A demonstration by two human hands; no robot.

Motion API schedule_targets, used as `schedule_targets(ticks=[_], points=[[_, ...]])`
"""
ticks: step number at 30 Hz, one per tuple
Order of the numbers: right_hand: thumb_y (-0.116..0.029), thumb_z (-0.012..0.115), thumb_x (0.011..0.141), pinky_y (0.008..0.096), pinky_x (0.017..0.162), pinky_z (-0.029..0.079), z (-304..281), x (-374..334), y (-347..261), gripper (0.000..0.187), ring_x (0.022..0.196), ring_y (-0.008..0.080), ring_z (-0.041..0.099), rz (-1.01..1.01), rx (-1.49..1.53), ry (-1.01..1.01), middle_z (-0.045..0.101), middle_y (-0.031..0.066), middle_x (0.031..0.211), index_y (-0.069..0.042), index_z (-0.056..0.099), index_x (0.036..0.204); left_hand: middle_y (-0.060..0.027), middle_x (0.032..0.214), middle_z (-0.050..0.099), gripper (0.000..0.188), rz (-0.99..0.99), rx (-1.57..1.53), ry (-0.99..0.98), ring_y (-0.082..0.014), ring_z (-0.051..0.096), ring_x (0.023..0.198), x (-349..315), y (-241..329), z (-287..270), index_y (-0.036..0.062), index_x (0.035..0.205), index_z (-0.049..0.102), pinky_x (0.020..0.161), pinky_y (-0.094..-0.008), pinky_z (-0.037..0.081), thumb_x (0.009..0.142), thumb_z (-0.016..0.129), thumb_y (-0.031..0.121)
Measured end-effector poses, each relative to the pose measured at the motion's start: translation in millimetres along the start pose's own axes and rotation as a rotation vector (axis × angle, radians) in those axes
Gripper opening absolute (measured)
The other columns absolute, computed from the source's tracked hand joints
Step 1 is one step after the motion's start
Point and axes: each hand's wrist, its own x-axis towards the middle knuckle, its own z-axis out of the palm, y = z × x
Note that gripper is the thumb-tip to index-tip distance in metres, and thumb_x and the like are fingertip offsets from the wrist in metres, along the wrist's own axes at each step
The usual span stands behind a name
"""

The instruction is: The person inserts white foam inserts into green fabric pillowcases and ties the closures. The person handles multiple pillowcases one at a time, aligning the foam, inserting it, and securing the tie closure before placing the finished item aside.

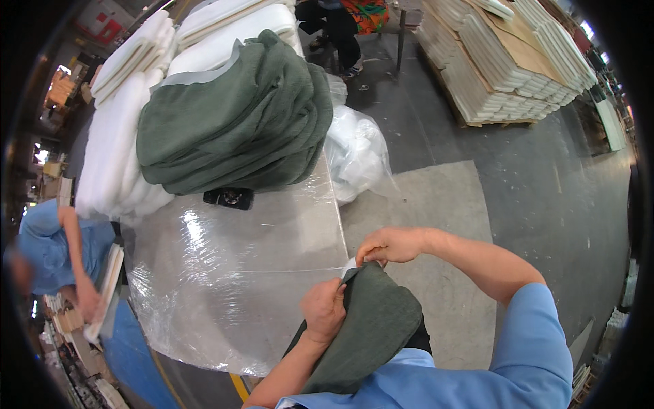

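A piece of dark green fabric [375, 307] hangs in front of my body, with a white strip [349, 267] showing at its upper edge. My left hand [323, 309] pinches that edge from the left, thumb on top. My right hand [392, 245] grips the upper corner, fingers bent down beside the white strip. Beyond my hands, a big heap of the same green fabric [231, 123] lies on the far part of the table [266, 252], which is covered in clear plastic film. A small black object [229, 198] rests against the heap's near edge.
White padding stacks [116, 143] stand behind and left of the heap. A clear plastic bag [357, 146] hangs by the table's right edge. A pallet of stacked pale sheets [507, 68] is far right. At left, a co-worker in blue [65, 238] handles long pale strips. Another person's legs [340, 41] show at the back.
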Motion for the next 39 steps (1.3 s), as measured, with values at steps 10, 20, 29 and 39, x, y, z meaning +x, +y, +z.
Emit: schedule_targets(ticks=[10,20,29,39], points=[[-0.023,0.056,0.11,0.0323,0.055,0.053,28.4,4.7,-28.3,0.013,0.073,0.0129,0.061,-0.021,-0.178,-0.112,0.063,0.0005,0.086,-0.015,0.065,0.116,-0.0156,0.087,0.07,0.012,-0.015,0.004,-0.021,-0.0395,0.067,0.075,-26.5,14.3,-36.7,0.0068,0.103,0.069,0.064,-0.0479,0.051,0.094,0.075,0.01],[-0.023,0.052,0.111,0.0409,0.077,0.05,79.2,-6.5,-69.5,0.013,0.08,0.0239,0.064,-0.089,-0.393,0.088,0.063,0.0095,0.088,-0.011,0.058,0.112,-0.0194,0.09,0.069,0.017,-0.048,0.016,-0.026,-0.0438,0.066,0.081,-44.7,15.3,-74.4,0.0073,0.102,0.068,0.069,-0.052,0.05,0.105,0.062,0.023],[-0.021,0.058,0.112,0.0313,0.082,0.051,65.8,-8.1,-9.2,0.015,0.091,0.0125,0.064,0.01,-0.058,-0.128,0.066,-0.0011,0.101,-0.009,0.064,0.119,-0.021,0.102,0.072,0.022,-0.11,-0.085,-0.245,-0.0437,0.069,0.095,-44.4,18.7,-48.8,0.0056,0.111,0.071,0.081,-0.0495,0.054,0.106,0.06,0.024],[-0.018,0.066,0.107,0.0272,0.075,0.051,73.4,-16.5,-9.5,0.009,0.083,0.0092,0.063,-0.121,-0.072,-0.082,0.066,-0.0022,0.095,-0.009,0.069,0.108,-0.0138,0.1,0.075,0.031,-0.25,-0.176,-0.429,-0.0288,0.071,0.09,-43.3,17.3,-44.7,0.0064,0.119,0.073,0.081,-0.0417,0.055,0.105,0.065,0.032]])
